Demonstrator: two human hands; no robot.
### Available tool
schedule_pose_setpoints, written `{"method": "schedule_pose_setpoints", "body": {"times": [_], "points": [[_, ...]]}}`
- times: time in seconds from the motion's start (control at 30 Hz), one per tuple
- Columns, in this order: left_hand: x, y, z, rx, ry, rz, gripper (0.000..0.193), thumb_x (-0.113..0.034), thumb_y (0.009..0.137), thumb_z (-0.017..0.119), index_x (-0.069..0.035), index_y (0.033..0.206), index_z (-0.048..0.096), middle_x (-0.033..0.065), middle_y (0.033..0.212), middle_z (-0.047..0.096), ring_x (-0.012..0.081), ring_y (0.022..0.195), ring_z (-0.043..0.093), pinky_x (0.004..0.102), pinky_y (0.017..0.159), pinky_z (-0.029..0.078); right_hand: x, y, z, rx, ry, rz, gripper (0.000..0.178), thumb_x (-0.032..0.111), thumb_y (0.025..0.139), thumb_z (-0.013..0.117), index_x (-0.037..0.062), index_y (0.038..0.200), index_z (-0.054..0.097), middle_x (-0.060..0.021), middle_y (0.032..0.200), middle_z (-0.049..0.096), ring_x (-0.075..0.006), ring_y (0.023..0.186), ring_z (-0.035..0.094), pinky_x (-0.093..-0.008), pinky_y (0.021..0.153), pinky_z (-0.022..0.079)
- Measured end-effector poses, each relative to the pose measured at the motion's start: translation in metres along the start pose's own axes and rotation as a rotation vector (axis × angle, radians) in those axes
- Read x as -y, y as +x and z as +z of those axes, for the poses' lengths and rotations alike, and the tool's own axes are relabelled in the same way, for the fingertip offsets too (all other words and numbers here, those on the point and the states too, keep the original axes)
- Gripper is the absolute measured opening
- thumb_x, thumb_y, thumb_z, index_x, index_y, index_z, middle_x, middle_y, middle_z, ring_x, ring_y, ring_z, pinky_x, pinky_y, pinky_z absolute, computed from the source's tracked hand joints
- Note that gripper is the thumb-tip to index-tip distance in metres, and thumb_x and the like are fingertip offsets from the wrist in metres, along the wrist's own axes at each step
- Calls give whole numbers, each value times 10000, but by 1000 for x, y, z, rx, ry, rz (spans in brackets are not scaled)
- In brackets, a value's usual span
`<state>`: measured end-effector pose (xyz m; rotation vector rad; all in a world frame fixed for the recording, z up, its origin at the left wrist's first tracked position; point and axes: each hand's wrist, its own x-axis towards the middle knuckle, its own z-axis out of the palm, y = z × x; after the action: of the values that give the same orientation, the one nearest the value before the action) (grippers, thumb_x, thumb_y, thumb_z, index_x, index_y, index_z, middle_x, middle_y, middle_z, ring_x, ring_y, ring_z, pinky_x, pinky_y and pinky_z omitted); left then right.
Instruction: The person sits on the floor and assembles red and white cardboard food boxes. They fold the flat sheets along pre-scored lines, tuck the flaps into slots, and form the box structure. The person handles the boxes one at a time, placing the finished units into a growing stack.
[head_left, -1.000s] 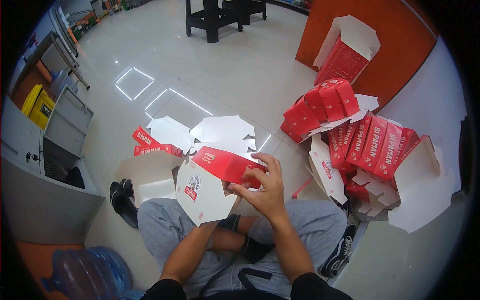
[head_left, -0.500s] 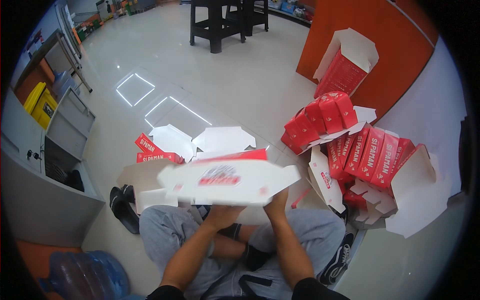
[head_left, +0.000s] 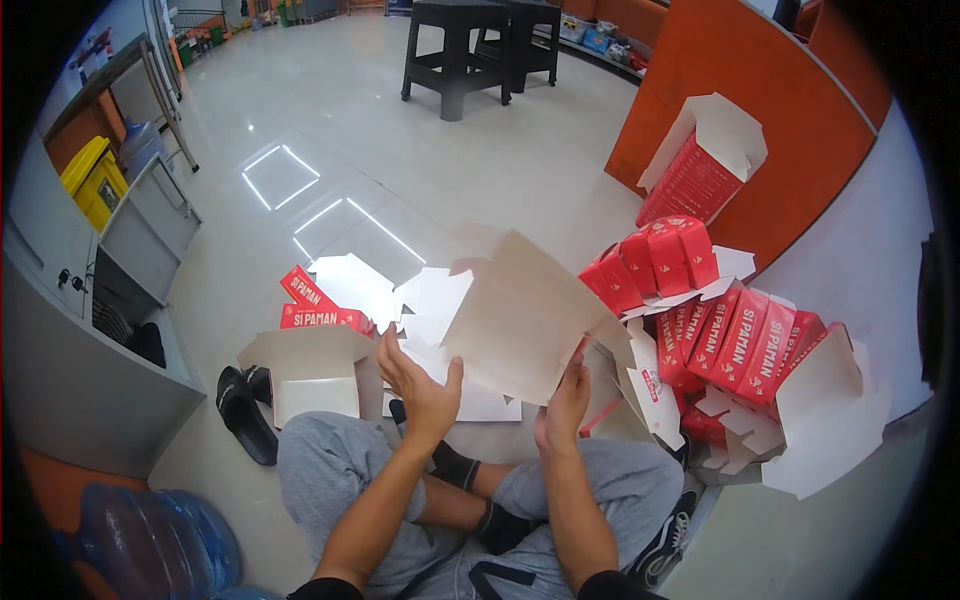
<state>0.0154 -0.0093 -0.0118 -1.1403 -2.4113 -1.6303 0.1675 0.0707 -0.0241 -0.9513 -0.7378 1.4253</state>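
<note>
In front of my crossed legs, a cardboard box (head_left: pixel 520 320) is tilted with its plain pale side facing me. My right hand (head_left: pixel 566 400) grips it at its lower right edge. Just left of it, my left hand (head_left: pixel 420 392) is open, fingers apart and thumb raised, holding nothing. Beyond the hands lie white unfolded cardboard pieces (head_left: pixel 357 288) and red boxes (head_left: pixel 318 317) with white lettering. An opened box (head_left: pixel 312 380) rests on the floor to the left, its pale inside showing.
On the right, red folded boxes (head_left: pixel 740 325) are packed in a large opened carton (head_left: pixel 825 420). Another tall red box (head_left: pixel 690 178) leans by the orange panel (head_left: pixel 745 110). Black stools (head_left: pixel 455 55) stand far off. Left are a grey cabinet (head_left: pixel 75 330), sandals (head_left: pixel 245 415) and a blue water jug (head_left: pixel 155 540).
The box has swung from lying level, with its printed white face up, to a tilt showing its plain side. My left hand has let go and moved left; my right still holds it.
</note>
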Motion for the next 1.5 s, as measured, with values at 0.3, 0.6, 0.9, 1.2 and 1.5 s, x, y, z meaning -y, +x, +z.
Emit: {"method": "schedule_pose_setpoints", "body": {"times": [0.3,0.6,0.9,1.2,1.5], "points": [[20,1,14,270,-485,-69,752,63,905,514,-17,1577,186,263,1528,395,325,1334,502,349,1036,470,-19,8,-13,76,43,23,518,478,1069,457,35,1325,537,-63,1226,667,-152,1080,648,-292,890,521],[8,5,-2,335,-27,342,624,120,829,482,-41,1429,535,254,1503,455,410,1226,601,403,948,552,-11,19,-32,354,-1186,208,469,451,1003,577,-3,1114,616,-123,1103,699,-237,1013,670,-383,847,509],[0,4,-6,536,14,645,593,70,827,575,-103,1395,574,217,1455,516,372,1252,597,395,1004,543,16,1,-12,621,-107,306,606,159,913,752,19,1422,454,-114,1380,552,-239,1225,590,-392,1009,508],[-5,-9,1,568,-35,700,706,158,750,527,-84,1413,547,190,1447,531,370,1313,549,408,1037,530,4,6,-19,375,216,335,285,28,967,638,34,1243,563,-85,1163,668,-197,1077,667,-359,936,562],[-10,-6,1,481,-10,773,568,100,753,605,-79,1290,651,146,1315,646,375,1227,618,408,930,584,12,-9,-5,300,319,254,274,184,1058,528,26,1279,569,-114,1192,672,-195,1044,680,-348,891,584]]}}
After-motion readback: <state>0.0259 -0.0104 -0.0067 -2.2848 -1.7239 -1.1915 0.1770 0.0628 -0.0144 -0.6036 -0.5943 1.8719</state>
